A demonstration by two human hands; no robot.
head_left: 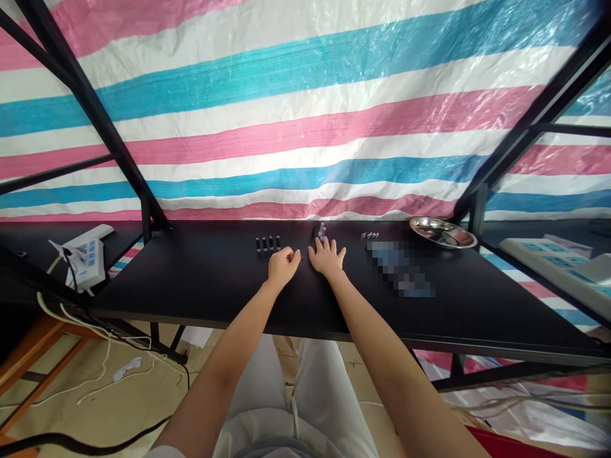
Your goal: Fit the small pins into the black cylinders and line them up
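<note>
Clear pieces [322,230] | beyond right hand [327,256], spread wide | left hand [284,264] curled, contents unclear

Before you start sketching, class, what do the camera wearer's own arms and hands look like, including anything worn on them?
The left hand and right hand are ungloved, with no ring, watch or bracelet visible. The left forearm and right forearm are bare, without visible markings. A pale sleeve edge shows on the left arm.

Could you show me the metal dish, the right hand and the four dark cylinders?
Metal dish [442,234]: head view, on its inner surface.
Right hand [327,257]: head view, on its back.
Four dark cylinders [264,244]: head view, body of the second from left.
</note>
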